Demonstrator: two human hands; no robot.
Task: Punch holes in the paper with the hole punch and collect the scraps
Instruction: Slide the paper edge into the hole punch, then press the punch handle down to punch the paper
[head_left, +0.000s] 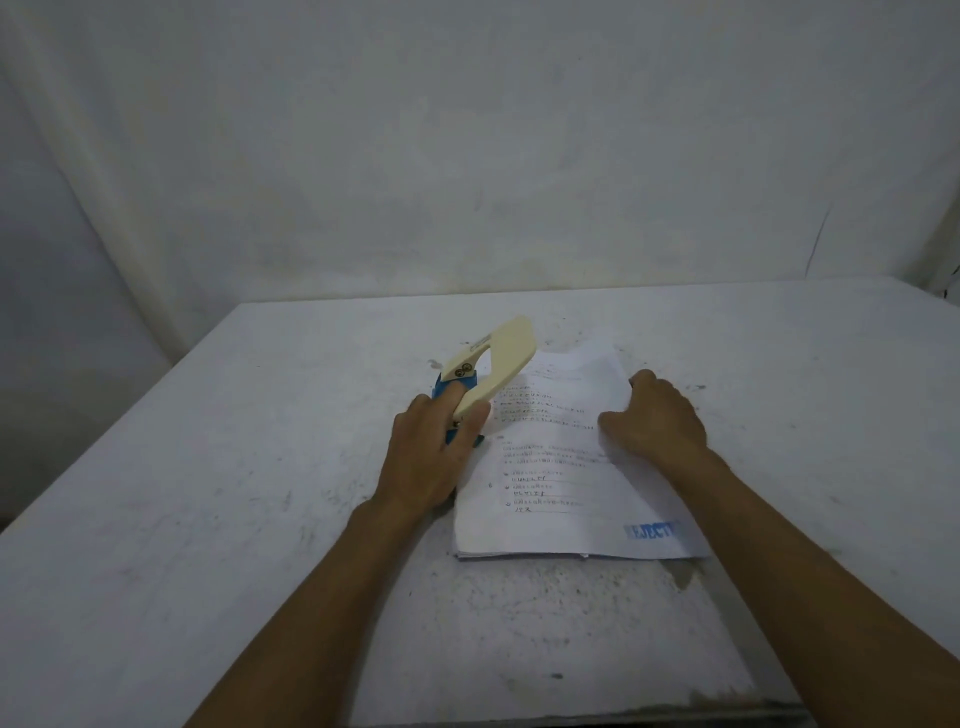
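Note:
A hole punch with a cream lever and a blue base sits at the left edge of a thin stack of printed paper on the table. Its lever is raised and tilts up and away from me. My left hand wraps around the punch's near end, fingers on the base and lever. My right hand lies on the right part of the paper, fingers curled at its right edge. The sheet carries lines of text and a blue stamp near its lower right corner. No scraps show.
The white, scuffed table runs from its left edge to its right edge, with a stained white wall close behind it. A dark smear marks the table just below the paper's lower right corner.

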